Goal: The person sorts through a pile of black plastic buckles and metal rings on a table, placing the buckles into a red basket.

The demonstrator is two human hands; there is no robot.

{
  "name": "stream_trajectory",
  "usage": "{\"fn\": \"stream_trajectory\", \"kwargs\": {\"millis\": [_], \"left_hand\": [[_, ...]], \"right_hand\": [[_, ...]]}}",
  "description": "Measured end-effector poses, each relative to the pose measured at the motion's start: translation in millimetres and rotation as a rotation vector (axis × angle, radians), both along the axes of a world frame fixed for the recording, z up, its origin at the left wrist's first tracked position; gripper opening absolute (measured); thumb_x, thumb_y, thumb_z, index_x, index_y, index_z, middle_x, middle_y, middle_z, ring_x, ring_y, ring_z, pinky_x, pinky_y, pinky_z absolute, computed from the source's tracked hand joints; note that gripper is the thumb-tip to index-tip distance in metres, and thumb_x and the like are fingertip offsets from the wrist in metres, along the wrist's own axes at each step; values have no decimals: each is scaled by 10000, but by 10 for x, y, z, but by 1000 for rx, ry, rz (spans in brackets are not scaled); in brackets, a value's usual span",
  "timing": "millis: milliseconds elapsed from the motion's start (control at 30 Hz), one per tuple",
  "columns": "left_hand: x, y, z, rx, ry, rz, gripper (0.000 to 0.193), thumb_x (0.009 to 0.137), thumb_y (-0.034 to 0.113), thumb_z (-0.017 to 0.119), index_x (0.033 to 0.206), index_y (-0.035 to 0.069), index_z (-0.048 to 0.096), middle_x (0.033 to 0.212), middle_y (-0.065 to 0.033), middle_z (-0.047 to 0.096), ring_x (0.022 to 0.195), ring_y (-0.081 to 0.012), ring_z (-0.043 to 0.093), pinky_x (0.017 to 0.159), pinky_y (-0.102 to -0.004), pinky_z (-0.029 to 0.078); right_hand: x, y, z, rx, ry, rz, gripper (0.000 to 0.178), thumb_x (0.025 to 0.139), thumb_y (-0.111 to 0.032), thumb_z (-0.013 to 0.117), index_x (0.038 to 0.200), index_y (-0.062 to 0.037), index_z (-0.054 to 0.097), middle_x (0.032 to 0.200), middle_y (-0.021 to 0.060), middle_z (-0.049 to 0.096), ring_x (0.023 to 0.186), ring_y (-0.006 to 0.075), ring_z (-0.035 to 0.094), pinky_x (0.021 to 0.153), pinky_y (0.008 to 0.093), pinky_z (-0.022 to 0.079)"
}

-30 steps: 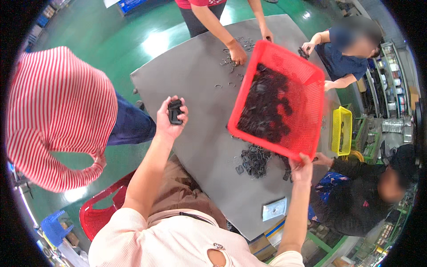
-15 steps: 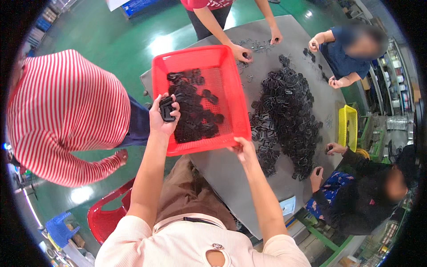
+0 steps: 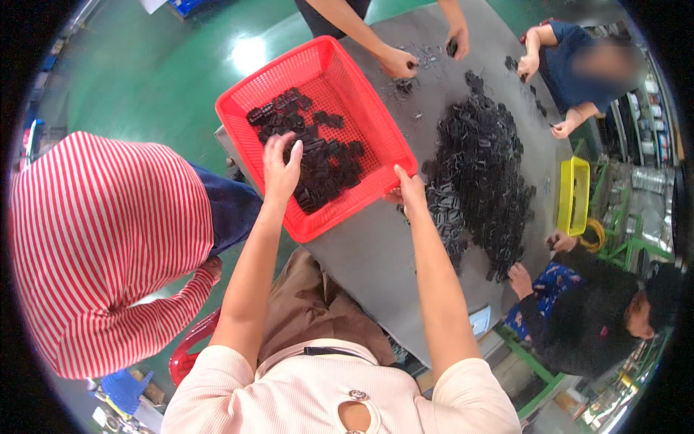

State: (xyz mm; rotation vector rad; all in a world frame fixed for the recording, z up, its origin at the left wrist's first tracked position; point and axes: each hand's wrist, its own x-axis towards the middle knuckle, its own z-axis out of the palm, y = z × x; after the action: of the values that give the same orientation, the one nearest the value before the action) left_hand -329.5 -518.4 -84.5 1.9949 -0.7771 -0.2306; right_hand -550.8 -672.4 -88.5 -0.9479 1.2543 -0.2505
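A red plastic basket (image 3: pixel 383 119) rests at the table's left corner, partly past its edge. Several small black plastic pieces (image 3: pixel 329 166) lie heaped in it; their exact kind is unclear. Over the heap, at the basket's left side, is my left hand (image 3: pixel 280 170), its fingers and thumb apart. Dark pieces show between them, apparently part of the heap. My right hand (image 3: pixel 409 191) grips the near right corner of the basket's rim, thumb on top and fingers beneath. To the right, a large pile of similar black pieces (image 3: pixel 484 166) covers the table, some with thin metal hooks.
Around the grey table (image 3: pixel 354 282) other people's hands handle small pieces at the far side and right. A person in a striped top (image 3: pixel 116 246) stands close on my left. A yellow basket (image 3: pixel 573 195) is at the right edge; a red chair (image 3: pixel 191 351) stands behind that person.
My left hand has gone from holding up a black piece to spread fingers over the heap. The basket has turned and shifted in view, with my right hand still on its rim.
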Motion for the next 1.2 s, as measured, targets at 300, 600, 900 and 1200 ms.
{"fn": "stream_trajectory", "kwargs": {"millis": [300,600,900,1200], "left_hand": [[241,310,-261,189,-90,374,779,683,54,590,1349,82,188,1323,-257,254,1215,-404,281,1018,-409,233],[1283,-118,-177,223,-70,-147,698,686,-44,431,1322,214,307,1097,-214,544,1028,-361,517,870,-405,410],[1871,-1035,-216,472,-318,-210,646,730,30,460,1261,389,381,1037,-192,574,951,-326,564,798,-414,452],[62,-993,400,-184,-836,-210,406,794,37,491,1192,-14,431,1178,-188,470,1149,-360,384,977,-437,288]], "right_hand": [[-46,247,-291,-201,-72,-232,263,801,-172,532,1043,-80,492,844,56,607,588,162,604,491,327,528],[-232,954,64,-261,323,463,401,772,-368,592,852,24,572,846,187,618,799,293,607,723,396,460],[617,1134,114,-236,156,696,486,812,-444,511,811,38,574,869,264,586,861,401,559,748,463,428],[-859,916,-45,-785,536,-46,245,776,-234,589,964,-77,594,945,126,601,904,288,565,798,370,440]]}}
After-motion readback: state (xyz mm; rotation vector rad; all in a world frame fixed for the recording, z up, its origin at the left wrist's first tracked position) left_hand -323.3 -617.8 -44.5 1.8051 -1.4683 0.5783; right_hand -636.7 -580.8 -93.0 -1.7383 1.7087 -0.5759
